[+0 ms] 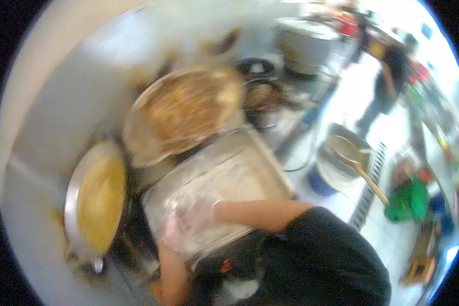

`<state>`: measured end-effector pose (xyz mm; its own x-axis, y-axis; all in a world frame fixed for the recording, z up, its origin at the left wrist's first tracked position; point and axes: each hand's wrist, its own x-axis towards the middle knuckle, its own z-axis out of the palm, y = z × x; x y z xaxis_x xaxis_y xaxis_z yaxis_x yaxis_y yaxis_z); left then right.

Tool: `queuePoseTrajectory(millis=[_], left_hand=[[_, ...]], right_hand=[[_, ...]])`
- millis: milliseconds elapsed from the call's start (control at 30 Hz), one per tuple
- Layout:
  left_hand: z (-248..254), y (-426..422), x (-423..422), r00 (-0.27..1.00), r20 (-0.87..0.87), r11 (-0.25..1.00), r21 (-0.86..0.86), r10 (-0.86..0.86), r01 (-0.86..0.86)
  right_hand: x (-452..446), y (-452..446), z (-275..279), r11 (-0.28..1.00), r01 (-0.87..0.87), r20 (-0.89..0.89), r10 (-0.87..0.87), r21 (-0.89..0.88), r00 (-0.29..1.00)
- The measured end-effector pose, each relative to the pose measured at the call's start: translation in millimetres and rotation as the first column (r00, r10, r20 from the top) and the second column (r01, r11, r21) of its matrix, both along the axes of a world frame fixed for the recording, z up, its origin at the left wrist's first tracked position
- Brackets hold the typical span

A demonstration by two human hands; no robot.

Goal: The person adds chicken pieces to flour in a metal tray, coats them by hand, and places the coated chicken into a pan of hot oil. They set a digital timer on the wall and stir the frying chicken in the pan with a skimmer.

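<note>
A rectangular metal tray (270, 158) holds a layer of pale flour-like powder (234, 173). Over its near left corner my two hands are close together, both in thin clear gloves. My left hand (174, 229) reaches in from the bottom of the view, while my right hand (199, 210) comes from the right, below a black sleeve. Motion smears the fingers, and I cannot make out whether anything lies between them. To the left of the hands is a wide metal wok (72, 214) with yellow oil (103, 204).
A large pan (137, 127) of brown fried food sits behind the tray. Beyond it are a dark burner (255, 66) and a big lidded pot (306, 48). A strainer with a wooden handle (370, 183) rests across a bucket (321, 181). Another person (387, 76) stands farther back.
</note>
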<state>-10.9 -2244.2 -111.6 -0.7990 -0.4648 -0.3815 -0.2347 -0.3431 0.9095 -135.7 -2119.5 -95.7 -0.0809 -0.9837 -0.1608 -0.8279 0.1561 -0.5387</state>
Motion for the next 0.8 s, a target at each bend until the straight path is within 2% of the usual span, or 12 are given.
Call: queuePoseTrajectory(millis=[33,67,133,167,267,433,533,567,633,667,733,800], left_hand=[[-41,-22,-16,0.997,0.023,0.981,0.181,-0.071,0.066],[-67,-33,-31,0.994,0.045,0.964,0.251,-0.098,0.084],[-94,-42,-54,0.989,0.084,0.963,0.249,-0.124,0.100],[-103,-48,-58,0.989,0.098,0.969,0.232,-0.113,0.088],[-114,-60,-69,0.986,0.112,0.982,0.156,-0.123,0.105],[-99,-63,-72,0.978,0.114,0.984,-0.029,-0.173,0.177],[-71,-54,-64,0.952,0.117,0.929,-0.213,-0.284,0.304],[-58,-47,-57,0.933,0.128,0.884,-0.297,-0.337,0.360],[-34,-30,-49,0.883,0.166,0.737,-0.496,-0.438,0.459],[-24,-18,-40,0.854,0.191,0.632,-0.599,-0.483,0.492],[-8,2,-32,0.807,0.240,0.391,-0.778,-0.539,0.492],[3,19,-23,0.777,0.265,0.170,-0.888,-0.571,0.428]], right_hand=[[6,4,6,0.999,0.030,-0.017,-0.030,0.043,0.999],[6,17,27,0.990,0.080,-0.040,-0.076,0.115,0.996],[10,43,71,0.951,0.176,-0.101,-0.154,0.256,0.983],[8,41,62,0.949,0.176,-0.116,-0.150,0.262,0.982],[2,32,22,0.983,0.132,-0.154,-0.112,0.129,0.982],[-19,50,-41,0.949,-0.039,-0.206,-0.028,-0.312,0.978],[-17,87,-48,0.982,0.104,0.045,-0.098,-0.157,0.994],[-19,98,-21,0.983,0.102,0.047,-0.095,-0.152,0.994],[-29,110,45,0.939,0.341,0.304,-0.310,-0.051,0.901],[-28,112,32,0.940,0.338,0.307,-0.307,-0.052,0.901],[-48,90,-3,0.770,0.551,0.280,-0.479,-0.321,0.832],[-61,75,-5,0.808,0.538,0.311,-0.461,-0.241,0.831]])
